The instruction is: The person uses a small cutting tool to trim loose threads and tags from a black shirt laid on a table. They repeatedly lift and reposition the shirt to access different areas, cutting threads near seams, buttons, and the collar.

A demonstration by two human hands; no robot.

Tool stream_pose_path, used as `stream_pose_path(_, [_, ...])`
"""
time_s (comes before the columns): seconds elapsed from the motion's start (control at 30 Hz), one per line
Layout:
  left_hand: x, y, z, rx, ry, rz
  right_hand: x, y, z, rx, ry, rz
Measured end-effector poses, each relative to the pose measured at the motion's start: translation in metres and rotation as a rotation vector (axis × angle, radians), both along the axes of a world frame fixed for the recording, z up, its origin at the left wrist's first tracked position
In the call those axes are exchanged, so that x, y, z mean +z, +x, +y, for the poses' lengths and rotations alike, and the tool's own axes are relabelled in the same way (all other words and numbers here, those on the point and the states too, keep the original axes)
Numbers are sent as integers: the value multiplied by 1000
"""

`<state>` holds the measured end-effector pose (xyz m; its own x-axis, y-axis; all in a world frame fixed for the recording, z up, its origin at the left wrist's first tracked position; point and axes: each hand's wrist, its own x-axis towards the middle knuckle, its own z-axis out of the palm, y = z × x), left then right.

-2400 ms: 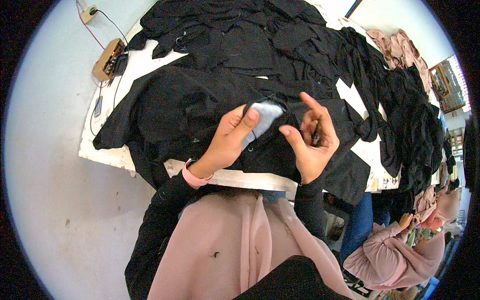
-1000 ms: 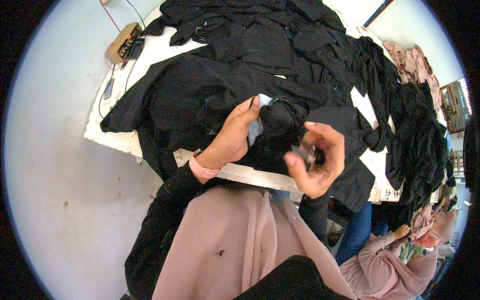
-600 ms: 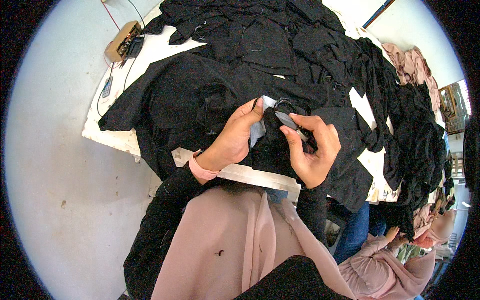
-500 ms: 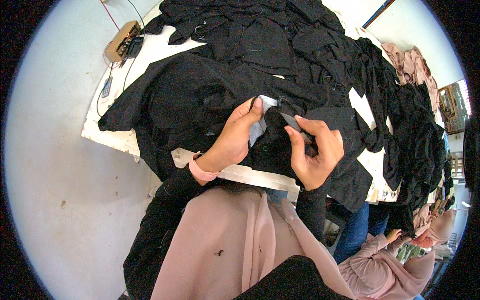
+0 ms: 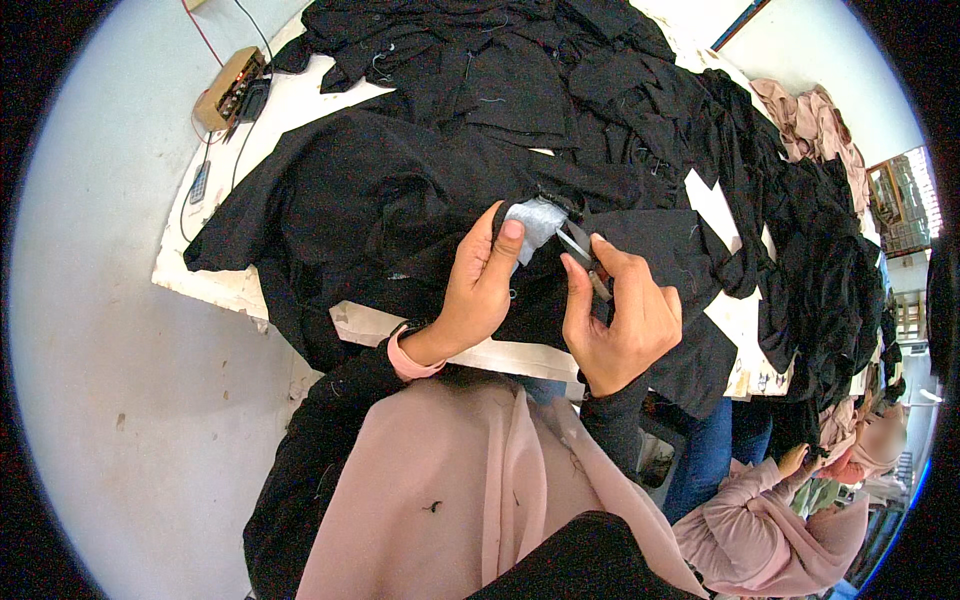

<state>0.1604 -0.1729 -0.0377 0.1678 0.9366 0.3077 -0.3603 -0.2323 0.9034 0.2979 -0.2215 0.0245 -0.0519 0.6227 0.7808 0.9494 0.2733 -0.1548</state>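
1. Now, in the head view, the left hand (image 5: 475,285) pinches a pale grey-blue cloth (image 5: 538,228), thumb on top, fingers tucked beneath.
2. Over on the other side, the right hand (image 5: 625,325) grips small snips (image 5: 572,241), and their tips point at the cloth's right edge! Touching or just beside? I can't tell.
3. That pale piece sits among the folds of a black garment (image 5: 350,190), spread near the front edge of the white table (image 5: 200,275), with more black clothes (image 5: 520,95) heaped beyond.
4. Step in hand, by my reading: close trimming at that edge, though no cut thread can be made out.
5. The next move calls for a steady left pinch, fingertips clear of the blades, and a short, careful squeeze.
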Motion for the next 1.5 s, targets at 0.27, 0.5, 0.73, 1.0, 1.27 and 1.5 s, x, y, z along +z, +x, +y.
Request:
stream_pose_path(0.27, [-5, 2, 0, 33, -16, -12, -7, 5, 0, 137, -29, 178])
stream_pose_path(0.5, [-22, -20, 17, -396, -255, -565, 3, 18, 10, 275, -405, 878])
stream_pose_path(0.73, [-16, -30, 22, -489, -544, -557, -12, 8, 36, 382, -435, 746])
stream_pose_path(1.0, [13, -27, 18, -205, -88, 148, 1, 27, 40, 315, -371, 536])
stream_pose_path(1.27, [50, -41, 35, -173, 638, 637, 25, 25, 45, 345, -376, 458])
stream_pose_path(1.5, [62, -42, 32, -434, 437, 644, 36, 23, 57, 156, -205, 79])
